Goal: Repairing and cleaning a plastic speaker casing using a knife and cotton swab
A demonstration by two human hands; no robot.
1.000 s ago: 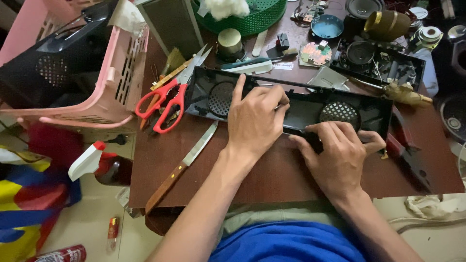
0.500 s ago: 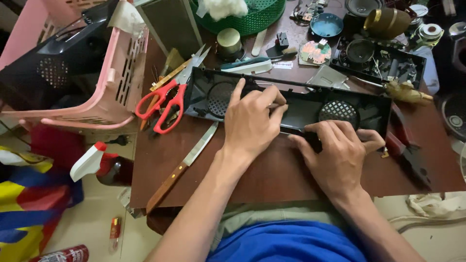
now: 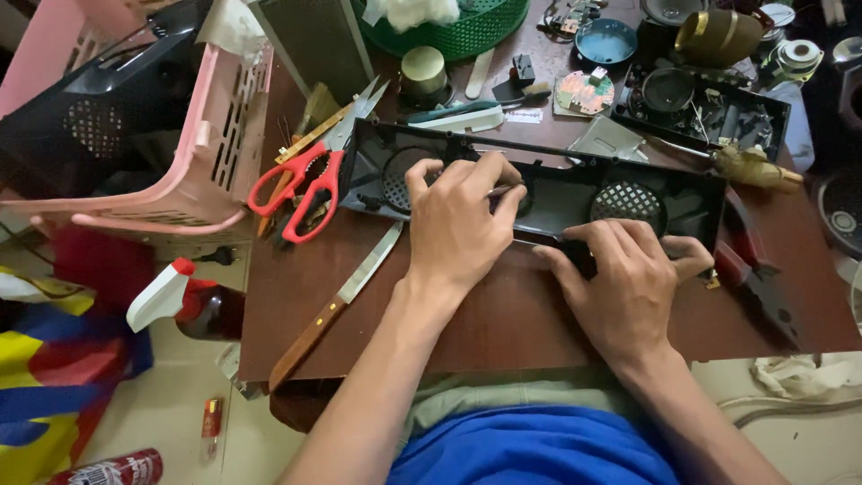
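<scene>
A long black plastic housing point(image 3: 557, 193) with two round speaker grilles lies open side up on the brown table point(image 3: 503, 314). My left hand point(image 3: 458, 224) rests on its middle with the fingers curled over the near wall, and a thin dark tool tip shows beside the fingers. My right hand point(image 3: 624, 278) presses on the housing's near edge just below the right grille point(image 3: 628, 205). What sits under either palm is hidden.
Red-handled scissors point(image 3: 310, 184) and a wooden-handled knife point(image 3: 337, 301) lie left of the housing. A pink basket point(image 3: 215, 144) overhangs the table's left edge. Behind are a green basket point(image 3: 458, 27), a screwdriver point(image 3: 745, 166), a circuit board and another black chassis point(image 3: 709, 108). Red pliers point(image 3: 750, 269) lie at right.
Both hands stay on the housing; only slight finger shifts show. Nothing else has moved.
</scene>
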